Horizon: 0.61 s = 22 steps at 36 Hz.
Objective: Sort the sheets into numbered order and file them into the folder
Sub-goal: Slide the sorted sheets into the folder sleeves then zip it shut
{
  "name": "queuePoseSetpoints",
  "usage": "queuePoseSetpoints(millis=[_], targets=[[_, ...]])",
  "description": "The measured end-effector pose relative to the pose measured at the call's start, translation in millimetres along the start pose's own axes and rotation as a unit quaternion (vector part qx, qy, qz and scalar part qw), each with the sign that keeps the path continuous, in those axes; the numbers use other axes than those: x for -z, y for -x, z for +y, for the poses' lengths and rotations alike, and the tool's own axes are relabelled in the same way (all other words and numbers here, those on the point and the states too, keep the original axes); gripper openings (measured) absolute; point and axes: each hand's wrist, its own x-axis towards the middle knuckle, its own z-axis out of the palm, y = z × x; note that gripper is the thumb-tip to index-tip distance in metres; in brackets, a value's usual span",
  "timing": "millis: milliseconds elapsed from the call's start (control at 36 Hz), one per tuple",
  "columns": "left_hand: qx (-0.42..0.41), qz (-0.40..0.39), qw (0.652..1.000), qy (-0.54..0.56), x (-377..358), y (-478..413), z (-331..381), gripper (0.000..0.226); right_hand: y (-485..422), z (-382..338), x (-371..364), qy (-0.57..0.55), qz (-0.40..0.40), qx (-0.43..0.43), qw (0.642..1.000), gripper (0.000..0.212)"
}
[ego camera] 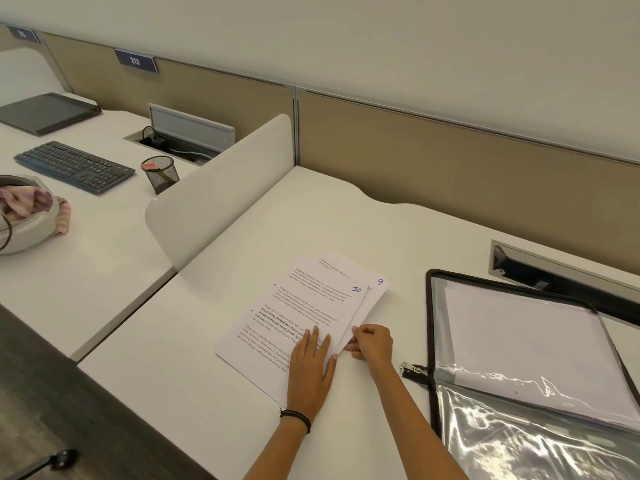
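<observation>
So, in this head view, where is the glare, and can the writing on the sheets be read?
Head view: strong white glare on the plastic sleeves of the folder, lower right. Head view: the handwritten 10 and 9 on the sheets are readable, the printed lines mostly too soft. Head view, too: the wide lens bends the partition edge; light even, shadows faint.

sheets (294,317): matt white printed paper under left hand (310,367) fingers | folder (519,344): glossy crinkled clear plastic sleeves, black cloth edging, metal zipper pull (412,370) | desk (346,220): smooth matt white
</observation>
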Motion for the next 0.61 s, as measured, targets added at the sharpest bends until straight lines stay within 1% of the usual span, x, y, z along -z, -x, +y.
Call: queuePoseSetpoints(millis=[139,194,250,361,417,528,583,611], targets=[[0.000,0.001,1.000,-0.004,2,1,-2,0.057,2,-3,9,0.046,0.045,0.043,0.997,0.025],[0.002,-0.003,1.000,-0.004,1,1,-1,0.058,1,-3,15,0.059,0.062,0.062,0.994,0.030],[-0.001,-0.005,1.000,-0.002,2,1,-1,0.058,5,-5,23,0.063,0.073,0.076,0.992,0.032],[-0.004,-0.010,1.000,0.008,2,0,-4,0.061,9,-6,40,0.039,0.115,0.098,0.988,0.031],[-0.005,-0.006,1.000,0.023,3,-1,-5,0.069,13,-6,48,0.017,0.133,0.099,0.986,0.028],[0.022,-0.019,0.997,0.078,12,-5,-2,0.103,22,-4,64,-0.019,0.174,0.119,0.977,0.021],[0.037,-0.027,0.994,0.095,18,-9,-1,0.111,24,-3,73,-0.030,0.192,0.118,0.974,0.012],[0.043,-0.032,0.994,0.100,21,-10,0,0.112,25,-3,78,-0.033,0.200,0.117,0.972,0.007]])
